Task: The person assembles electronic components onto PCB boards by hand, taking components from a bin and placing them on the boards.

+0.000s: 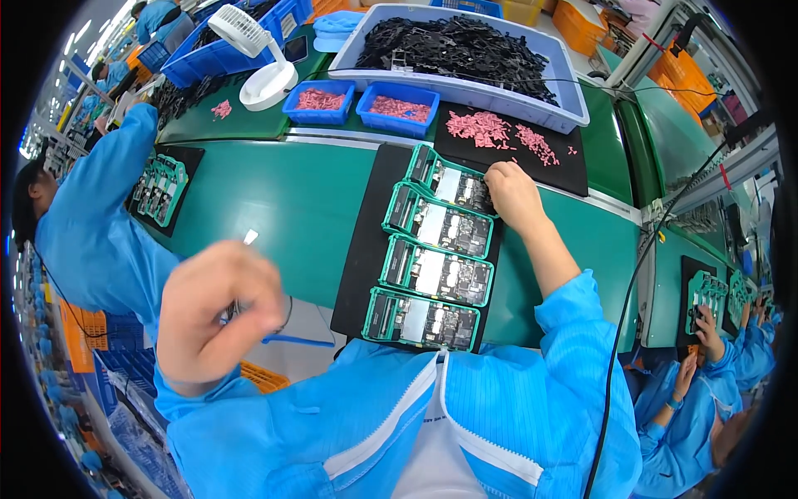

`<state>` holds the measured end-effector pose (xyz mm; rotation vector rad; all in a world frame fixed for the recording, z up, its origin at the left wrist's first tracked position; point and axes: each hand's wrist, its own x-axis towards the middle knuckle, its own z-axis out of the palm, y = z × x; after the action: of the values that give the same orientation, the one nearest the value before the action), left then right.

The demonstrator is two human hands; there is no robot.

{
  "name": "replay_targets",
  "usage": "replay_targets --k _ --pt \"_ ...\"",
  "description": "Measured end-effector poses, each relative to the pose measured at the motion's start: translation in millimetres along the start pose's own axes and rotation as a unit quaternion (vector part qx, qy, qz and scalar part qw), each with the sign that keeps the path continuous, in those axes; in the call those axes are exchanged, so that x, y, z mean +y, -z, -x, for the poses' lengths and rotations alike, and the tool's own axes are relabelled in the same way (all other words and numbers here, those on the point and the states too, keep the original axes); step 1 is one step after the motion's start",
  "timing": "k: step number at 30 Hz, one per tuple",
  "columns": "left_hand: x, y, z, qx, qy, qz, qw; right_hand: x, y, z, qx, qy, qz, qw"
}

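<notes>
The right hand [515, 200], at the centre right of the frame, has its fingertips bunched together at the right edge of the uppermost green frame [453, 185]; whether they pinch anything, I cannot tell. The left hand [218, 312], at the lower left, is raised and blurred with its fingers curled, and its grip cannot be read. Four such frames, each with circuit boards inside, stand in a column at the frame's centre on a black mat [356, 258], probably lined up so that one hand can work along them. Loose pink pieces [478, 130] lie spread at the upper right, likely for easy picking, while two blue trays [314, 117] [395, 125] at upper centre hold more. Behind, a large pale bin [507, 106] contains heaped black parts [453, 54].
</notes>
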<state>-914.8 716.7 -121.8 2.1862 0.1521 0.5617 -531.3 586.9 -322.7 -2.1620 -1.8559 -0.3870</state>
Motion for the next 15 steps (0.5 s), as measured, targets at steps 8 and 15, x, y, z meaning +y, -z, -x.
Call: replay_targets --k 8,15 --pt "-66.9 -90.9 -134.8 -0.092 -0.142 -0.106 0.980 -6.6 8.7 12.7 0.049 -0.037 -0.056 0.997" --pt "-153.2 -193.8 -158.5 -0.205 -0.155 -0.190 0.947 0.8 -6.8 26.8 0.140 -0.070 -0.168 0.973"
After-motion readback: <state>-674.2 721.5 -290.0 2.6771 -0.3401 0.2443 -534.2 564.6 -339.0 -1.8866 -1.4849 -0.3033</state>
